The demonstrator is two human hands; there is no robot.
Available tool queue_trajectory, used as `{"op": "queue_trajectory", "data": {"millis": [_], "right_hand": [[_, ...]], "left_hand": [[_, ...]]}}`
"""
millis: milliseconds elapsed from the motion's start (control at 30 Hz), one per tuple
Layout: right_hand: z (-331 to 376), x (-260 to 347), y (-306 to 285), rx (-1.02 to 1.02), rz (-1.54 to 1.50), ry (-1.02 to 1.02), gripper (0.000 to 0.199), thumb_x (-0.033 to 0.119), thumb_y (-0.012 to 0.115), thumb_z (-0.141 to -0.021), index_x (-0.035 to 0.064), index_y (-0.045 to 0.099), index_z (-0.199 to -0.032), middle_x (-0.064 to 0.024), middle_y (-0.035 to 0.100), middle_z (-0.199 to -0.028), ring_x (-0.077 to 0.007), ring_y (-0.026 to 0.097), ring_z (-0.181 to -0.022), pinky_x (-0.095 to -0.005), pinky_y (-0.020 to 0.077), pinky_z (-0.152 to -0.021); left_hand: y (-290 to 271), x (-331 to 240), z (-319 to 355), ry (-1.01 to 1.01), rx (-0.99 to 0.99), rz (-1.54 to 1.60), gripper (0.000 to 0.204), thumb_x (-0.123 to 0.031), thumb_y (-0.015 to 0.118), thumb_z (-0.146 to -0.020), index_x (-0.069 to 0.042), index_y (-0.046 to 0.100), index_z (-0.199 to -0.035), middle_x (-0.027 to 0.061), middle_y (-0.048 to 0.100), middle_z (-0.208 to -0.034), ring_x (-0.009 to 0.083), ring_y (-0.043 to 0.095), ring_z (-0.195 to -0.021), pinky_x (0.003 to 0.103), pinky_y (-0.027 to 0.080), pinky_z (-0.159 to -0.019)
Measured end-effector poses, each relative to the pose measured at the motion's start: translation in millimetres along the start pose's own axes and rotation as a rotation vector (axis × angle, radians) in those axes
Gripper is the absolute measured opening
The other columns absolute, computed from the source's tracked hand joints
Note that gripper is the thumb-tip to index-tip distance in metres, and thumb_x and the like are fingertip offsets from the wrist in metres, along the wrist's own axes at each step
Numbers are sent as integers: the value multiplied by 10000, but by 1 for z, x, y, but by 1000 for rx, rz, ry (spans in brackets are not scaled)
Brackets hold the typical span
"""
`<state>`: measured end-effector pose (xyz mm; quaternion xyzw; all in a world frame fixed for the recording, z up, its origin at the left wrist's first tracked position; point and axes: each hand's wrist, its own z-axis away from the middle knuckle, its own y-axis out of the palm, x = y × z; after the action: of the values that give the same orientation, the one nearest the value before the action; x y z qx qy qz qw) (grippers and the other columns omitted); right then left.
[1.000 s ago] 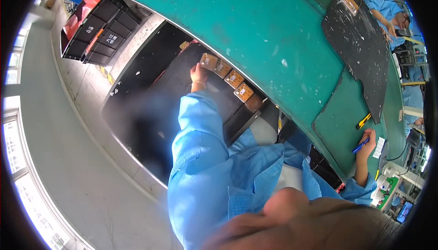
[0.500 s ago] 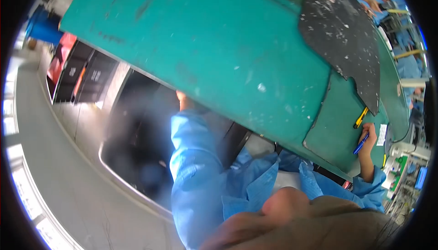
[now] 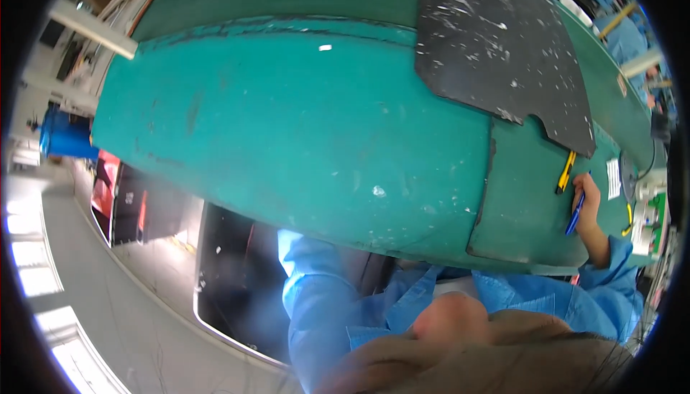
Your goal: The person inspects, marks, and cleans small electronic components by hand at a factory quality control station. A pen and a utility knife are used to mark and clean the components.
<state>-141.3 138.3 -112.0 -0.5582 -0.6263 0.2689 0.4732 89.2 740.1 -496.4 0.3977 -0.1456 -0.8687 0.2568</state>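
Note:
My right hand [image 3: 586, 203] rests on the green work table [image 3: 287, 121] at the right, closed around a blue pen [image 3: 575, 214] that points down and toward me. Just beyond the fingers lies a yellow utility knife [image 3: 565, 175], its tip end close to the black sheet [image 3: 503, 49]. Below the table's near edge my left arm [image 3: 313, 272] reaches forward in its blue sleeve. The left hand itself is hidden by that edge.
Black cases [image 3: 237, 279] stand under and beside the table at the left. A dark green mat [image 3: 532, 200] lies beneath my right hand. A white label [image 3: 613, 178] sits to its right. Far left is a blue bin [image 3: 65, 134]. Co-workers in blue [image 3: 625, 38] are at the upper right.
My view has turned, so the table sits lower and more level. The left hand, earlier partly showing at the table edge, is now out of sight. The right hand keeps hold of the pen.

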Motion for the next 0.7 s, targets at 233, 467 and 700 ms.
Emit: {"op": "queue_trajectory", "data": {"millis": [233, 467, 700], "right_hand": [[-6, 22, -7, 47, -4, 33, 114, -48, 474, -766, 33, 517, -835, -136, 477, -688, -307, 527, -639, -372, 408, -577], [-11, 28, -3, -28, -91, -59, 112, -57, 503, -740, 25, 501, -816, -124, 469, -688, -289, 522, -633, -356, 408, -579], [-12, 24, -17, -88, -83, -97, 121, -51, 531, -729, 42, 500, -799, -131, 505, -672, -325, 549, -634, -409, 419, -558]], "left_hand": [[-46, 8, 29, -174, 44, -193, 371, -199, 672, -852, -43, 574, -1175, 91, 678, -839, 162, 643, -623, 281, 461, -445], [-140, 17, 73, -180, -203, -789, 278, -173, 645, -850, -93, 611, -1114, 48, 647, -688, 165, 573, -449, 255, 416, -384], [-36, -4, 182, -242, 41, -955, 345, -180, 629, -865, -64, 586, -1187, 72, 671, -905, 174, 661, -723, 302, 527, -592]]}}
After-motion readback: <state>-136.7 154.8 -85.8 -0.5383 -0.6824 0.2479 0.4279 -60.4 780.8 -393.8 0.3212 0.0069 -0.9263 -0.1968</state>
